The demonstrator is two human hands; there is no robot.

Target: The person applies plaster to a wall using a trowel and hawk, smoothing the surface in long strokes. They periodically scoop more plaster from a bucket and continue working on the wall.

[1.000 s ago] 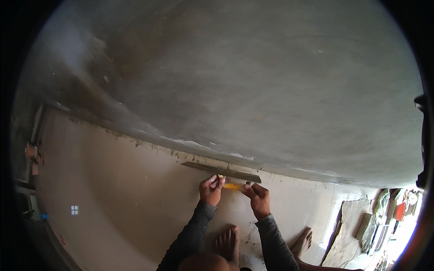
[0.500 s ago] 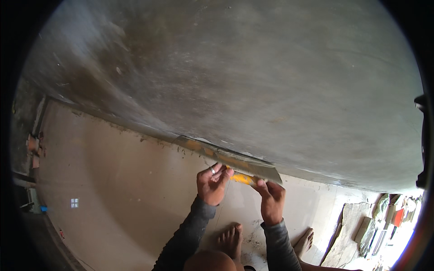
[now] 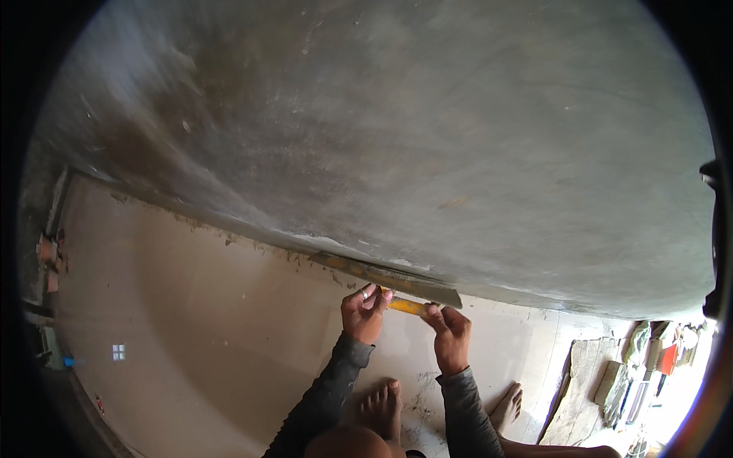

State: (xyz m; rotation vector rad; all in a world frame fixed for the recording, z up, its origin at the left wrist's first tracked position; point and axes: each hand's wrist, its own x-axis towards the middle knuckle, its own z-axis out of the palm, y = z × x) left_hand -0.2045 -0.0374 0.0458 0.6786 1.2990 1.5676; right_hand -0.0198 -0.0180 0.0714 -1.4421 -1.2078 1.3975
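A long-bladed trowel [image 3: 382, 278] was held in two hands low at the foot of a grey wall [image 3: 489, 153], over a pale floor [image 3: 229, 336]. The blade was laid lengthwise along the joint of wall and floor, its right end brought nearer the body than its left; whether its far edge was pressed to the wall or kept just clear could not be told from this angle. The yellow handle [image 3: 407, 306] was gripped at both ends. Its left end was pinched narrowly between thumb and fingers by the left hand [image 3: 362, 314], and its right end was enclosed by the curled fingers of the right hand [image 3: 449, 336]. Bare feet were planted apart, the left foot [image 3: 380, 408] below the hands and the right foot [image 3: 507, 406] farther out.

For a good stroke, it was judged, pressure was best shared evenly between the two hands, so that neither end of the blade was dug in. A slight, constant tilt was to be preferred to a flat blade, by which suction might have been caused. Near the joint, the lower edge was best kept off the floor, where dark splashes [image 3: 229, 240] were seen and grit might have been picked up.
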